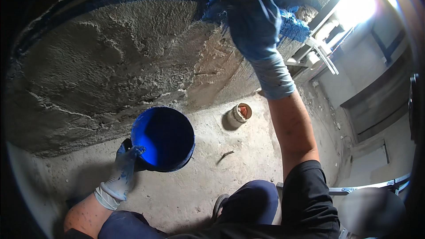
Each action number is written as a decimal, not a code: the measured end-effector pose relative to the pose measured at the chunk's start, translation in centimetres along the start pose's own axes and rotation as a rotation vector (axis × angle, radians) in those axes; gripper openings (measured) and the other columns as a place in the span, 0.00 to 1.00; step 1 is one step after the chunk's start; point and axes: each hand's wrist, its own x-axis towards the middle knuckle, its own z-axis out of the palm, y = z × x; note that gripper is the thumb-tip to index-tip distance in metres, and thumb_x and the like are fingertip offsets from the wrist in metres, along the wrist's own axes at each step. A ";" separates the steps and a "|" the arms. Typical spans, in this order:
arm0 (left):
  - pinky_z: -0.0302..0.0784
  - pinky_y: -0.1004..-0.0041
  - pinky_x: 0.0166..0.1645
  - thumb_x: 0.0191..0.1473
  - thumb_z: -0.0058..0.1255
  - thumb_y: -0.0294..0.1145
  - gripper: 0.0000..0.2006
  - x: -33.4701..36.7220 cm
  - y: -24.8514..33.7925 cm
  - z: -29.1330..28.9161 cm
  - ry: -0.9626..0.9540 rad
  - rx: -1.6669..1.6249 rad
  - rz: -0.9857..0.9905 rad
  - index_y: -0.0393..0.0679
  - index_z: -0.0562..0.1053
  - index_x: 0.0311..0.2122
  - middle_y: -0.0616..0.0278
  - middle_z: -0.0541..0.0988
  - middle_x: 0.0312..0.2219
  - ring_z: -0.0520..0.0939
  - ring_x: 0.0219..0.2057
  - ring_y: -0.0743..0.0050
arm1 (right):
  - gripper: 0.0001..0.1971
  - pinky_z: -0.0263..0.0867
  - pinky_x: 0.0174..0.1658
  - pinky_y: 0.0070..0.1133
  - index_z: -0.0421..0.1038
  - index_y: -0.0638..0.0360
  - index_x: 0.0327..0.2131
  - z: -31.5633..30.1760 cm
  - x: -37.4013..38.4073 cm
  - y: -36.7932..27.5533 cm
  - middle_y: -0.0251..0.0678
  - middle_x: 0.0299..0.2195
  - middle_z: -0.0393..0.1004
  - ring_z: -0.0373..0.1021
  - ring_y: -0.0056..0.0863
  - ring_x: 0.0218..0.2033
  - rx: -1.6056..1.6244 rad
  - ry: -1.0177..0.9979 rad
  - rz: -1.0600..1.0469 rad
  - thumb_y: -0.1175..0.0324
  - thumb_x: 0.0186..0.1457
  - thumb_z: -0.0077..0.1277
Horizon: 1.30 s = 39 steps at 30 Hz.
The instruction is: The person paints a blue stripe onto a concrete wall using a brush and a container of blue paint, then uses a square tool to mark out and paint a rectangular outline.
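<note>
My left hand (120, 168), in a pale glove stained blue, grips the near-left edge of a round blue bucket (182, 163). The bucket's inside is deep blue; whether paint lies at its bottom is too dark to tell. My right hand (254, 28), in a blue-smeared glove, is raised against the rough grey wall (146, 48). Its fingers are curled closed, and what they hold is lost in the dark at the top. Wet-looking blue paint (295, 27) covers the wall around that hand, and a blue band runs along the upper left.
On the concrete floor (208, 181) stands a small whitish tub (239, 116) with an orange-red piece inside. A short thin stick (226, 154) lies nearby. At the upper right a bright lamp (356, 2) shines beside a metal frame. A metal bar (345, 190) crosses the lower right.
</note>
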 end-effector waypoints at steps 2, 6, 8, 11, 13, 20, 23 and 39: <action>0.72 0.73 0.46 0.55 0.47 0.39 0.19 -0.5 0.7 0.3 0.020 0.014 -0.021 0.45 0.66 0.51 0.62 0.73 0.42 0.73 0.45 0.73 | 0.12 0.69 0.42 0.22 0.74 0.60 0.38 -1.3 -0.8 -0.2 0.39 0.39 0.75 0.73 0.35 0.38 -0.117 -0.022 0.069 0.82 0.48 0.50; 0.72 0.72 0.47 0.54 0.48 0.40 0.20 0.0 -0.2 -0.4 0.045 0.011 -0.049 0.45 0.66 0.51 0.63 0.73 0.43 0.74 0.43 0.72 | 0.10 0.69 0.42 0.24 0.73 0.63 0.38 -3.6 -2.6 1.0 0.42 0.38 0.75 0.73 0.36 0.38 -0.039 0.036 0.117 0.79 0.50 0.50; 0.73 0.72 0.46 0.54 0.49 0.41 0.21 -0.4 0.3 0.2 0.024 -0.021 -0.013 0.45 0.66 0.51 0.63 0.73 0.43 0.75 0.43 0.72 | 0.09 0.69 0.43 0.24 0.73 0.62 0.38 -3.9 -2.6 0.4 0.42 0.38 0.75 0.73 0.36 0.38 0.075 -0.030 0.205 0.78 0.50 0.50; 0.75 0.70 0.44 0.54 0.50 0.43 0.22 -0.4 0.3 0.5 0.044 -0.029 -0.006 0.45 0.65 0.51 0.62 0.73 0.43 0.75 0.42 0.70 | 0.10 0.68 0.43 0.25 0.74 0.59 0.38 -2.4 -1.2 -1.1 0.40 0.39 0.74 0.72 0.37 0.39 0.016 -0.185 0.033 0.77 0.50 0.50; 0.76 0.71 0.42 0.53 0.51 0.41 0.20 -0.3 0.2 0.7 0.053 -0.073 -0.005 0.45 0.66 0.48 0.62 0.74 0.40 0.76 0.40 0.72 | 0.12 0.68 0.44 0.25 0.73 0.58 0.40 -2.1 -0.7 -0.7 0.39 0.40 0.74 0.71 0.36 0.40 -0.136 -0.258 0.075 0.77 0.50 0.50; 0.79 0.69 0.38 0.53 0.51 0.43 0.23 0.8 -1.3 -0.7 0.013 -0.041 0.040 0.43 0.65 0.51 0.59 0.74 0.42 0.78 0.39 0.67 | 0.13 0.68 0.45 0.23 0.73 0.53 0.40 -3.9 -2.4 0.1 0.37 0.40 0.73 0.71 0.33 0.40 -0.130 -0.102 0.202 0.77 0.49 0.50; 0.80 0.69 0.38 0.51 0.53 0.42 0.24 0.2 0.0 0.7 0.035 -0.066 -0.014 0.43 0.65 0.51 0.59 0.74 0.42 0.78 0.39 0.67 | 0.13 0.69 0.43 0.24 0.73 0.53 0.40 -2.7 -2.0 -1.3 0.36 0.40 0.73 0.71 0.32 0.40 -0.032 -0.184 0.247 0.78 0.49 0.50; 0.71 0.78 0.45 0.55 0.50 0.30 0.07 0.1 -0.3 -0.3 -0.019 -0.281 0.014 0.45 0.68 0.39 0.68 0.74 0.33 0.75 0.37 0.81 | 0.10 0.68 0.42 0.25 0.74 0.58 0.38 0.7 1.6 -2.1 0.39 0.40 0.74 0.72 0.35 0.39 -0.070 -0.060 0.022 0.75 0.50 0.51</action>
